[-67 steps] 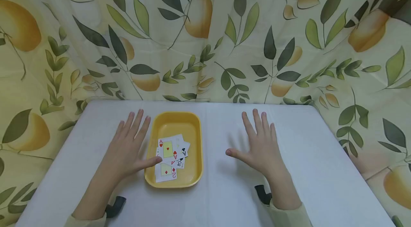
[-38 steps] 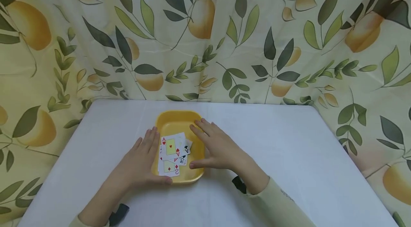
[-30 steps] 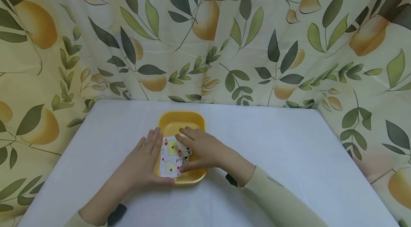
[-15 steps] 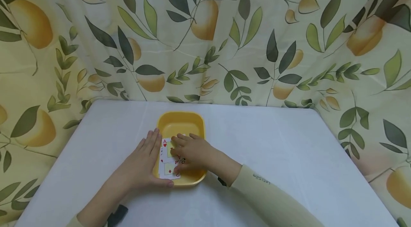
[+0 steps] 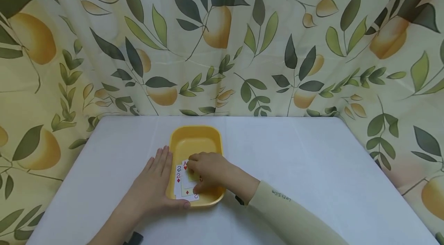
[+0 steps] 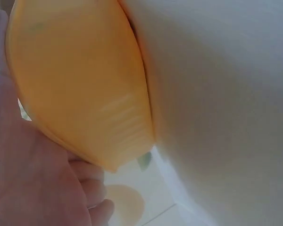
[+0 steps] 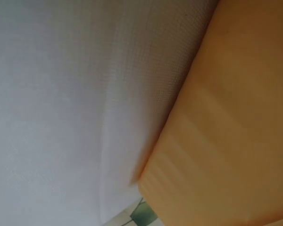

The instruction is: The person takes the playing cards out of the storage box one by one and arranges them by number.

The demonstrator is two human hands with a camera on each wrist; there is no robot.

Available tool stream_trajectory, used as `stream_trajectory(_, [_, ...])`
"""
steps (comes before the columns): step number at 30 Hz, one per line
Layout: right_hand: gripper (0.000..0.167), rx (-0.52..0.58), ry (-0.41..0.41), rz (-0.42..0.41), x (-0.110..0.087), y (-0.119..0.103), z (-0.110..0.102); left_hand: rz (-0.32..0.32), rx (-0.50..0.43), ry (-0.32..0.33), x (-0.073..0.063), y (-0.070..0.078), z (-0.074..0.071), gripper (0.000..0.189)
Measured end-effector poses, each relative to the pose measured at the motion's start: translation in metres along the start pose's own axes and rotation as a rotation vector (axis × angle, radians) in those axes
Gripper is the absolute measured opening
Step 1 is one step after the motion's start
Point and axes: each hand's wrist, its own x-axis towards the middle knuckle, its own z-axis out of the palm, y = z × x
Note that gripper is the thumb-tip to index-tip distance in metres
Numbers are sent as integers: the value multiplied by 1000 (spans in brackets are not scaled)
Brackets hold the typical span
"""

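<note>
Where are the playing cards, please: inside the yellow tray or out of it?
Inside: the head view shows the cards within the rim of the tray, partly hidden by the right hand.

A tray (image 5: pixel 195 143) rests on the table (image 5: pixel 295 168), left of centre. Playing cards (image 5: pixel 185 183) lie overlapped inside the tray, toward its front left. The left hand (image 5: pixel 156 187) borders the tray's left side, thumb at the front; the right hand (image 5: pixel 211 170) extends over the right rim onto the cards. A curtain (image 5: pixel 249 52) hangs behind the table.
</note>
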Motion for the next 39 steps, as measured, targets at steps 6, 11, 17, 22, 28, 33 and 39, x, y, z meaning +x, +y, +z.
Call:
stream_trajectory(6, [64, 51, 45, 15, -2, -3, -3, -11, -35, -37, -2, 3, -6, 143])
stream_trajectory(11, [76, 79, 80, -2, -2, -2, -5, -6, -34, -53, 0, 1, -7, 143])
stream_trajectory(17, [92, 146, 111, 16, -9, 3, -14, -9, -39, -58, 2, 1, -4, 146])
stream_trajectory(22, [94, 199, 138, 46, -16, 12, -28, -20, -46, -62, 2, 1, -2, 146])
stream_trajectory(28, [89, 239, 156, 87, -26, 24, -38, -8, -57, -49, 1, 1, -1, 145])
stream_trajectory(33, [88, 283, 192, 93, -34, 34, -43, -8, -59, -45, 0, 2, -3, 142])
stream_trajectory(39, [85, 318, 238, 123, -45, 45, -52, -19, -66, -55, 0, 2, -3, 145])
